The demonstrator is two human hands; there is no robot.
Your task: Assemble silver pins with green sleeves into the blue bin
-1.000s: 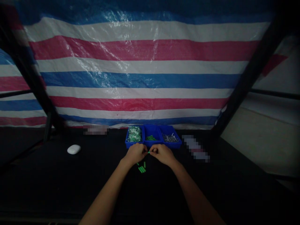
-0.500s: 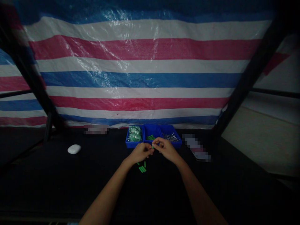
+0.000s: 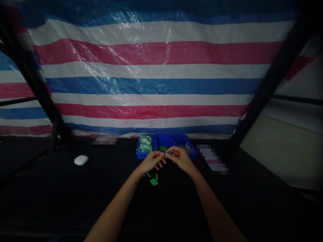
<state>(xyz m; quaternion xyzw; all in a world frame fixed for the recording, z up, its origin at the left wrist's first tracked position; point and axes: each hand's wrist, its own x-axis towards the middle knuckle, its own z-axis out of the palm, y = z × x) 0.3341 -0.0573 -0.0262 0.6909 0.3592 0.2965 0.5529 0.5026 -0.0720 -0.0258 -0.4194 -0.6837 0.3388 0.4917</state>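
My left hand (image 3: 152, 162) and my right hand (image 3: 180, 158) meet fingertip to fingertip in front of the blue tray (image 3: 163, 137). Between their pinched fingers shows a tiny bit of a small green plastic plug (image 3: 165, 154), mostly hidden. The lower fingers of my left hand hang loose. Below my left hand, several more green plugs (image 3: 153, 182) lie on the black table. In the tray's middle compartment are more green pieces (image 3: 163, 148). Its left compartment holds clear bags with green contents (image 3: 145, 144), and its right one thin silvery metal pieces that look like screws (image 3: 186, 147).
A white rounded object (image 3: 81, 160) lies on the black table (image 3: 63, 198) at the left. A blurred-out flat item (image 3: 212, 159) is right of the tray, another (image 3: 104, 139) at the back left. Behind hangs a striped plastic sheet (image 3: 151, 70) between dark posts.
My hands have risen slightly and their fingertips have drawn closer around the green plug, which shows less now. My left hand's lower fingers have spread. The view has shifted slightly.
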